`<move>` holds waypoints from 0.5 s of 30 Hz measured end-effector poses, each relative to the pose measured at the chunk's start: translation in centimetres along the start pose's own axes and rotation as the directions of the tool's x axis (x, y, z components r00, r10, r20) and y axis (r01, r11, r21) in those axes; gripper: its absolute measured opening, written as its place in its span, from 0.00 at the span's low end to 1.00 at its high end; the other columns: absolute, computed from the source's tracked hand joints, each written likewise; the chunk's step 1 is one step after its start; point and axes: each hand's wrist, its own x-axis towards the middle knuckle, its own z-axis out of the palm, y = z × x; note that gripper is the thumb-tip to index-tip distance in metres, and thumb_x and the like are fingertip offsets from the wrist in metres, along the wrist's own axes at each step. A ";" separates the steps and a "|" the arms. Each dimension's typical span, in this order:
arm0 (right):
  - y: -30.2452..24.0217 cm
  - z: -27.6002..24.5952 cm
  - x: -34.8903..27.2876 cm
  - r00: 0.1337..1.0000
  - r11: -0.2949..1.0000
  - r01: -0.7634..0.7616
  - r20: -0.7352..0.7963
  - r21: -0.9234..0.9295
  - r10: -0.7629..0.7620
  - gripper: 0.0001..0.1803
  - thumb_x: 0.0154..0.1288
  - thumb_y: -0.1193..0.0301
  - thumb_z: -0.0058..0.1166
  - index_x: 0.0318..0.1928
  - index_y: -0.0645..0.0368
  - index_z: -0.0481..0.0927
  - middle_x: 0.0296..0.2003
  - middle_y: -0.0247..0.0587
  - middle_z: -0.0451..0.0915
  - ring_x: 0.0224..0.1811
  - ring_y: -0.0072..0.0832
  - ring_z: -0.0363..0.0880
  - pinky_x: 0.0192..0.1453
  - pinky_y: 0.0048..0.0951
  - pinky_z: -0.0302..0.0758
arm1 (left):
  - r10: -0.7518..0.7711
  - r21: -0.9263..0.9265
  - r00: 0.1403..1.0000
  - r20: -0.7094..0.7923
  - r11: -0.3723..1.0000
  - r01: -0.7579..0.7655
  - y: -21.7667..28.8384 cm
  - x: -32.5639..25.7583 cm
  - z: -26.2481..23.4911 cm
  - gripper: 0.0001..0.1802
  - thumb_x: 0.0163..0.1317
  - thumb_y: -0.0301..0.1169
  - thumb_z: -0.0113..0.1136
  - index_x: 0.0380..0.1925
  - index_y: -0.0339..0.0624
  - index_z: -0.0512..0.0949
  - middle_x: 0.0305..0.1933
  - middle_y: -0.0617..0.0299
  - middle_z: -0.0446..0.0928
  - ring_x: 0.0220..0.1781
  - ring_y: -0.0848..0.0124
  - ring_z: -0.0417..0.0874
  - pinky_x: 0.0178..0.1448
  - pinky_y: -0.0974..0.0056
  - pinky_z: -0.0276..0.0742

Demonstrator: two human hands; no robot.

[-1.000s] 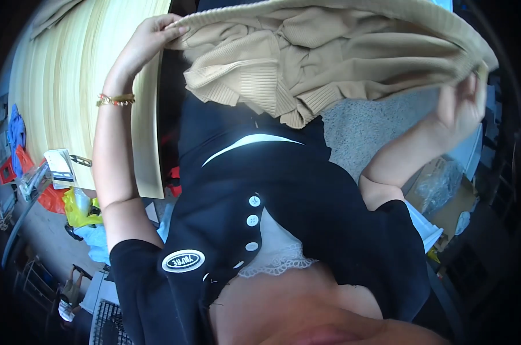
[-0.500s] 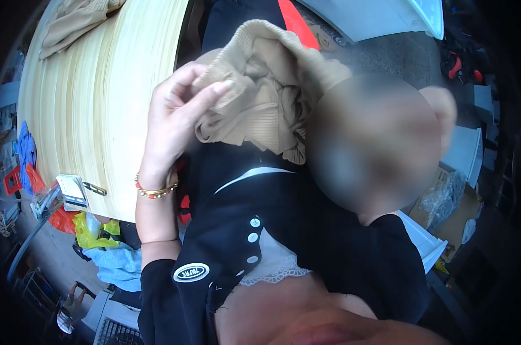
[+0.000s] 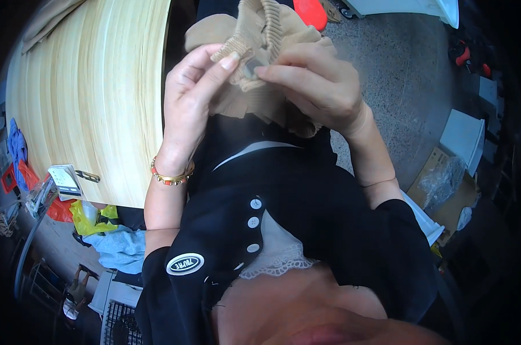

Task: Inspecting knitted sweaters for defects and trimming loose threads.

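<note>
My left hand (image 3: 194, 95) and right hand (image 3: 315, 86) both pinch the ribbed edge of a beige knit garment (image 3: 260, 34), held up near my chest. A small grey button (image 3: 251, 69) sits between fingertips, partly hidden. Garment's far end is cut off.

Soft knitted cloth, tan and matt, ribbed along the edge: the garment (image 3: 254, 34) pinched between left hand (image 3: 191, 98) and right hand (image 3: 318, 86). Small round button (image 3: 250, 68) on it, grey, smooth, with a faint shine, probably plastic. Beaded bracelet (image 3: 171, 175) at the left wrist, glossy, gold and red. Pale wood table top (image 3: 93, 98), smooth, with fine straight grain, slightly satin. Rough speckled stone floor (image 3: 398, 80), matt grey. Black matt cloth top (image 3: 306, 218) with glossy white buttons (image 3: 253, 222) and white lace trim (image 3: 280, 261). Brown matt cardboard box (image 3: 450, 201) under crinkled clear plastic film (image 3: 441, 178).
</note>
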 end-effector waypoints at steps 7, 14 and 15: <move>0.1 0.8 -0.7 0.998 0.997 0.029 -0.050 -0.066 -0.033 0.17 0.45 0.83 0.63 0.40 0.57 0.86 0.34 0.34 0.80 0.30 0.26 0.80 0.31 0.24 0.77 | -0.025 0.124 0.998 0.062 0.992 0.018 0.2 -0.5 -0.4 0.15 0.68 0.27 0.57 0.53 0.33 0.76 0.46 0.62 0.81 0.49 0.80 0.79 0.55 0.73 0.74; 0.1 1.2 -0.8 0.999 0.996 0.012 -0.050 -0.086 -0.016 0.16 0.47 0.81 0.65 0.40 0.58 0.86 0.34 0.35 0.81 0.31 0.27 0.80 0.33 0.25 0.76 | 0.134 0.226 0.980 0.149 0.960 -0.166 -0.6 -0.4 -0.1 0.28 0.53 0.23 0.72 0.54 0.34 0.73 0.39 0.68 0.77 0.42 0.81 0.77 0.53 0.74 0.73; 0.1 1.5 -0.8 0.997 0.999 -0.033 -0.066 -0.026 0.031 0.15 0.48 0.81 0.65 0.40 0.58 0.86 0.34 0.36 0.81 0.31 0.27 0.80 0.34 0.25 0.76 | 0.145 0.219 0.977 0.155 0.960 -0.177 -1.0 -0.5 0.3 0.28 0.53 0.23 0.72 0.54 0.34 0.73 0.39 0.68 0.77 0.42 0.81 0.77 0.53 0.74 0.73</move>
